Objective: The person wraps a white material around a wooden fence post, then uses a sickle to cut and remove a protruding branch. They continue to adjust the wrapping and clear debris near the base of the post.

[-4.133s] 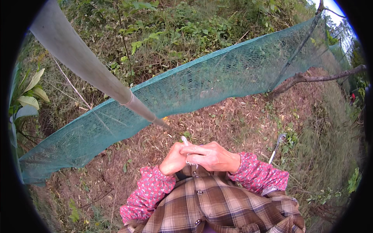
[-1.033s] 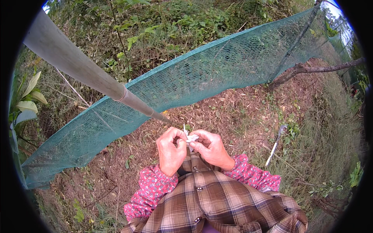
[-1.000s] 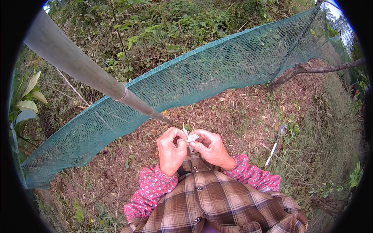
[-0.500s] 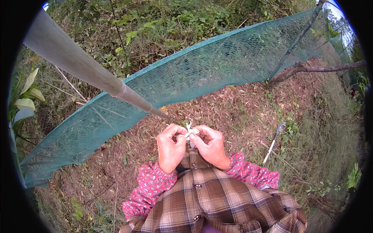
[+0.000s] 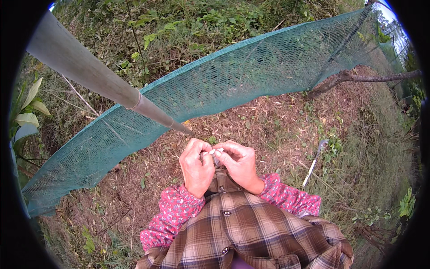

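Note:
My left hand (image 5: 196, 165) and my right hand (image 5: 237, 162) meet in front of my chest, above a brown plaid vest (image 5: 242, 233) worn over pink flowered sleeves (image 5: 172, 213). Both hands pinch a small pale thing (image 5: 212, 152) between their fingertips; I cannot tell what kind of thing it is. A long grey pole (image 5: 98, 83) slants down from the upper left and ends just above my left hand.
A green mesh net fence (image 5: 224, 85) sags across the view from lower left to upper right. The ground (image 5: 268, 125) is covered with dry leaves. A white-handled tool (image 5: 313, 163) lies in the grass at right. A fallen branch (image 5: 358, 78) lies at upper right.
My hands rose from chest level and came fingertip to fingertip around the small pale thing; in the last half second they have barely shifted.

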Action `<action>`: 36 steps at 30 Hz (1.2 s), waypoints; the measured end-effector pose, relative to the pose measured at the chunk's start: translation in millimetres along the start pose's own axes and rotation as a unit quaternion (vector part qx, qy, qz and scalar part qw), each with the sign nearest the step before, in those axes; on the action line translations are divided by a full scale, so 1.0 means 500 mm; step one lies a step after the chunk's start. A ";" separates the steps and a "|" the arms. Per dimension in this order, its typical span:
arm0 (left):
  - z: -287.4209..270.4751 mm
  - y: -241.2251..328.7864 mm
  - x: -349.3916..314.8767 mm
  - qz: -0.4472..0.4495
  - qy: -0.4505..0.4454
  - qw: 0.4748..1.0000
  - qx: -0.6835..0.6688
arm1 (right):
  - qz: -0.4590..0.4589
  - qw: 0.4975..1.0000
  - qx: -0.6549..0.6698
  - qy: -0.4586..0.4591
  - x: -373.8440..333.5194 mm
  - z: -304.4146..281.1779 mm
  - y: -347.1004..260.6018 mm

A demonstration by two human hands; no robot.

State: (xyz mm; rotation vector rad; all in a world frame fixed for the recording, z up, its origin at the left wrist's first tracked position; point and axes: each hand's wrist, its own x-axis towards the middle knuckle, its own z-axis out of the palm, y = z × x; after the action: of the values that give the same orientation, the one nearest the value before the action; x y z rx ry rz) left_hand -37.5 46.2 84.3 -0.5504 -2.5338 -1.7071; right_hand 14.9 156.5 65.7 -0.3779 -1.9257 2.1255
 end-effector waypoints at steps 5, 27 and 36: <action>0.000 -0.007 0.000 0.008 0.001 1.000 0.001 | 0.007 0.998 0.059 -0.007 0.003 -0.005 0.004; -0.067 0.062 0.029 -0.119 -0.063 0.949 -0.286 | 0.230 0.858 0.422 -0.180 0.022 -0.017 -0.092; -0.140 0.184 0.046 0.057 -0.096 0.978 -0.178 | 0.191 0.881 0.361 -0.238 0.005 -0.004 -0.226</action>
State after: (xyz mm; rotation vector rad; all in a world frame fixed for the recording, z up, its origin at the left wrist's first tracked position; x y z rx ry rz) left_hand -41.8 19.4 199.3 -0.9005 -2.2605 -2.1723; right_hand 14.3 170.2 178.1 -0.0758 -1.1190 3.2344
